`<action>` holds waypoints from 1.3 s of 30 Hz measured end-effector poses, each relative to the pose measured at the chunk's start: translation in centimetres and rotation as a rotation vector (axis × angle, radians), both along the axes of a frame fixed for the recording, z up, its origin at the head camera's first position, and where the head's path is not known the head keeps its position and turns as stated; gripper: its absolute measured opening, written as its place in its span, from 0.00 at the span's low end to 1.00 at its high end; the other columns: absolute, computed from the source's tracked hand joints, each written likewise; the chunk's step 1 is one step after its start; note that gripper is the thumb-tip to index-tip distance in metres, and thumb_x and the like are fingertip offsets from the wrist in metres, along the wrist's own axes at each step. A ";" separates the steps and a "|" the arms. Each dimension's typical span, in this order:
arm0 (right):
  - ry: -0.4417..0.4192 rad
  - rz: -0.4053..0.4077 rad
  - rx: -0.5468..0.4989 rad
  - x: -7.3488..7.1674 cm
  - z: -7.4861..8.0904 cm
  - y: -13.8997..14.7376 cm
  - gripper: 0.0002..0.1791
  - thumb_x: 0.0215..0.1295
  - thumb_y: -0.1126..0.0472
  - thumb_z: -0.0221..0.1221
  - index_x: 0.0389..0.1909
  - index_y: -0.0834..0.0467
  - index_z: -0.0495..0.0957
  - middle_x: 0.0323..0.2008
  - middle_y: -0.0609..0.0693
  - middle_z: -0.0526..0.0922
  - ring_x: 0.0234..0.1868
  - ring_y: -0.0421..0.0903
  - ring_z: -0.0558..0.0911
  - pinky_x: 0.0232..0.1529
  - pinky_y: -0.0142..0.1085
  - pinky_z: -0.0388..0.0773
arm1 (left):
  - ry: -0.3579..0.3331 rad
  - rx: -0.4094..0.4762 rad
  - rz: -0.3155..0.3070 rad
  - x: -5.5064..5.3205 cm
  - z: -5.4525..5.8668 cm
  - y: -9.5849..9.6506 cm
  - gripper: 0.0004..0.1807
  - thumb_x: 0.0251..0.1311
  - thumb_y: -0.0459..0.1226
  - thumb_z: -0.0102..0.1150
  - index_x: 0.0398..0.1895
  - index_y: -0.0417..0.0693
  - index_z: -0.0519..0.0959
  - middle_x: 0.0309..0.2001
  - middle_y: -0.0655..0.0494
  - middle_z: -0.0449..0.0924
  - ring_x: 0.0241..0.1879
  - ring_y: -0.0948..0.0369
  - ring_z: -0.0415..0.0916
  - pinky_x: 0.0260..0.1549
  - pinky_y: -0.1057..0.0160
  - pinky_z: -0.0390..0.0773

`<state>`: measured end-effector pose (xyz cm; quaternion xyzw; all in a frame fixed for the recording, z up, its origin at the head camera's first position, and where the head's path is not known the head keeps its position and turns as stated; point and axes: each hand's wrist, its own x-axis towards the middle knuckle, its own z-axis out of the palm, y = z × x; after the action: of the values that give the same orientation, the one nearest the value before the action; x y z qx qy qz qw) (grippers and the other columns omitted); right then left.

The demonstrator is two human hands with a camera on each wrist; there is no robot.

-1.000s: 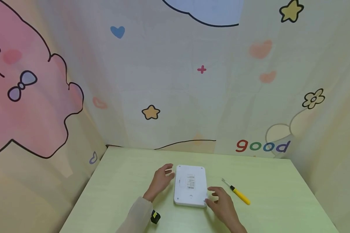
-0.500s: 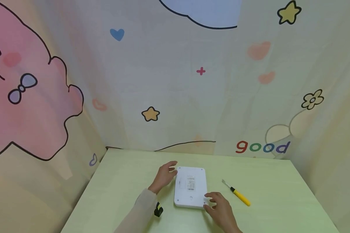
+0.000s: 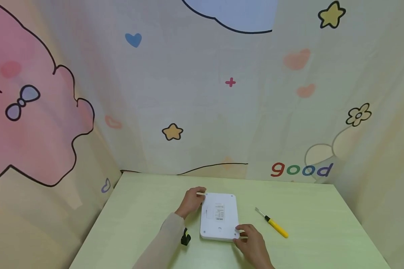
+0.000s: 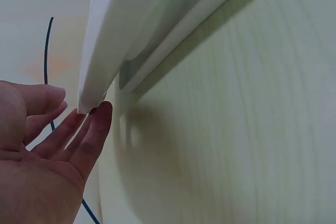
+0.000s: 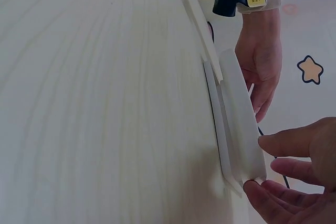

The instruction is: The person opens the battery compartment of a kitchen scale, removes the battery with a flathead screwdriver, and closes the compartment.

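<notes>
A white rectangular device (image 3: 219, 216) lies back up on the table, showing a printed label and small holes or screws at its corners. My left hand (image 3: 192, 200) is at its far left corner; in the left wrist view the fingertips (image 4: 102, 113) touch the edge while the thumb stands apart from it. At the near right corner, my right hand (image 3: 252, 243) pinches the device. From the right wrist view, the right thumb (image 5: 270, 144) meets the back face and the other fingers lie along the edge. The face underneath is mostly hidden.
A screwdriver (image 3: 277, 228) with a yellow and black handle lies right of the device. The pale green table (image 3: 134, 220) ends at a printed cloth backdrop (image 3: 202, 93). A black strap with a yellow tag (image 3: 185, 237) is on my left wrist.
My left hand has moved right and forward up to the device's far left corner. My right hand has come slightly left, onto the near right corner. The screwdriver stays in place.
</notes>
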<state>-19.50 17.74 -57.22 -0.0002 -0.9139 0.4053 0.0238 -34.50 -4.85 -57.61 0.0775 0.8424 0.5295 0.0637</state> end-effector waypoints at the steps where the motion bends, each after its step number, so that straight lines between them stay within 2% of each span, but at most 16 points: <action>1: 0.004 0.003 -0.001 0.0 0.0 0.0 0.18 0.52 0.66 0.70 0.45 0.59 0.81 0.49 0.56 0.79 0.43 0.50 0.85 0.38 0.34 0.84 | 0.002 -0.012 0.002 -0.1 -0.1 0.0 0.19 0.68 0.32 0.54 0.62 0.42 0.76 0.61 0.46 0.77 0.55 0.51 0.78 0.44 0.59 0.82; 6: -0.005 0.002 0.003 -0.1 -0.1 -0.2 0.18 0.51 0.68 0.70 0.44 0.60 0.81 0.48 0.57 0.80 0.42 0.48 0.85 0.38 0.34 0.84 | 0.006 -0.039 0.002 -0.6 -0.4 0.0 0.19 0.67 0.31 0.54 0.60 0.42 0.78 0.59 0.46 0.78 0.53 0.51 0.79 0.46 0.58 0.81; 13: -0.008 -0.005 -0.001 -0.1 0.0 -0.2 0.19 0.49 0.69 0.71 0.45 0.61 0.80 0.48 0.57 0.80 0.38 0.46 0.85 0.37 0.34 0.84 | 0.020 -0.034 0.005 -1.0 -0.7 -0.1 0.17 0.64 0.29 0.57 0.56 0.42 0.80 0.56 0.45 0.80 0.47 0.54 0.81 0.36 0.63 0.81; 19: -0.006 -0.006 0.017 -0.3 -0.1 0.0 0.19 0.50 0.70 0.71 0.45 0.60 0.81 0.47 0.56 0.80 0.37 0.45 0.85 0.35 0.32 0.83 | 0.003 -0.033 0.027 -0.9 -0.7 -0.1 0.16 0.64 0.30 0.58 0.54 0.42 0.82 0.56 0.45 0.81 0.46 0.56 0.81 0.34 0.65 0.79; 25: -0.015 -0.032 0.045 -0.3 -0.1 0.6 0.19 0.50 0.69 0.71 0.46 0.60 0.81 0.46 0.56 0.82 0.35 0.43 0.84 0.35 0.34 0.83 | -0.010 -0.038 0.039 -0.4 -0.9 -0.3 0.17 0.64 0.31 0.58 0.55 0.44 0.81 0.57 0.46 0.80 0.47 0.55 0.81 0.35 0.65 0.80; 33: 0.010 -0.043 0.014 0.0 0.1 1.4 0.20 0.50 0.70 0.70 0.47 0.60 0.81 0.47 0.58 0.84 0.34 0.43 0.85 0.34 0.35 0.82 | 0.027 -0.014 0.053 0.6 -1.7 -0.6 0.17 0.63 0.31 0.59 0.56 0.42 0.81 0.55 0.43 0.80 0.49 0.51 0.82 0.36 0.64 0.82; 39: 0.002 -0.052 0.003 -0.1 0.0 1.9 0.21 0.49 0.70 0.70 0.48 0.60 0.82 0.46 0.59 0.85 0.34 0.42 0.85 0.31 0.32 0.79 | 0.024 0.007 0.069 1.3 -1.6 -0.7 0.18 0.62 0.30 0.59 0.55 0.40 0.81 0.54 0.42 0.81 0.48 0.51 0.82 0.35 0.64 0.81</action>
<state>-19.60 19.66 -57.23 -0.0234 -0.9140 0.4034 0.0353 -33.20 -5.53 -59.19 0.0552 0.8433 0.5335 0.0350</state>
